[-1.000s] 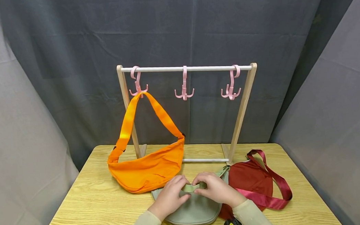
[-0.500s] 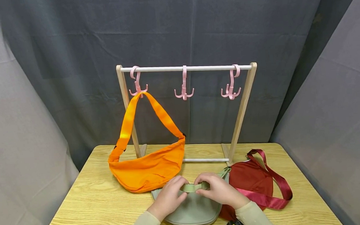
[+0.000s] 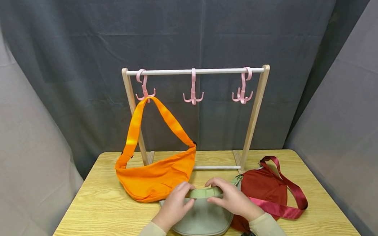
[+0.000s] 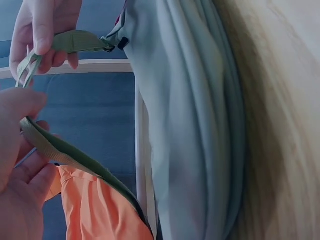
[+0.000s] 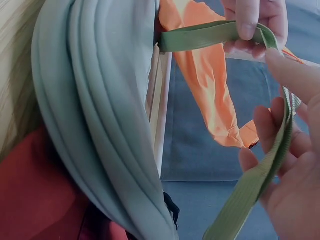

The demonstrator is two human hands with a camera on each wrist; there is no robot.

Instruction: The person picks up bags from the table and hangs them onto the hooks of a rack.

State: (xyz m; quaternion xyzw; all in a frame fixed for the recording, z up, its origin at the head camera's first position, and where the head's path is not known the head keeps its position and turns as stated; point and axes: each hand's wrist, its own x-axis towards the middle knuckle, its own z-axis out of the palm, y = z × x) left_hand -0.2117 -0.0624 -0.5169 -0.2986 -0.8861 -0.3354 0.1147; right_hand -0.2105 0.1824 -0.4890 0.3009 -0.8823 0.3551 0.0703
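Note:
A grey-green shoulder bag [image 3: 201,220] rests on the table in front of me, its body filling much of both wrist views. Its light green strap [image 3: 203,193] rises above the bag's top edge. My left hand [image 3: 175,207] holds the strap on the left side, between thumb and fingers. On the other side my right hand [image 3: 234,198] has its thumb and fingers round the same strap. Between the two hands a short stretch of strap runs nearly level. In the right wrist view the strap [image 5: 200,36] reaches from the bag to the left hand [image 5: 257,22].
Behind stands a wooden rack with a white rail [image 3: 166,72] carrying three pink hooks [image 3: 193,92]. An orange bag [image 3: 157,177] hangs from the left hook by its strap. A dark red bag [image 3: 265,189] with a shiny strap lies at right, partly behind the grey-green bag.
My hands have spread apart a little and risen slightly, showing a longer stretch of the green strap between them. The orange bag has shifted slightly to the right.

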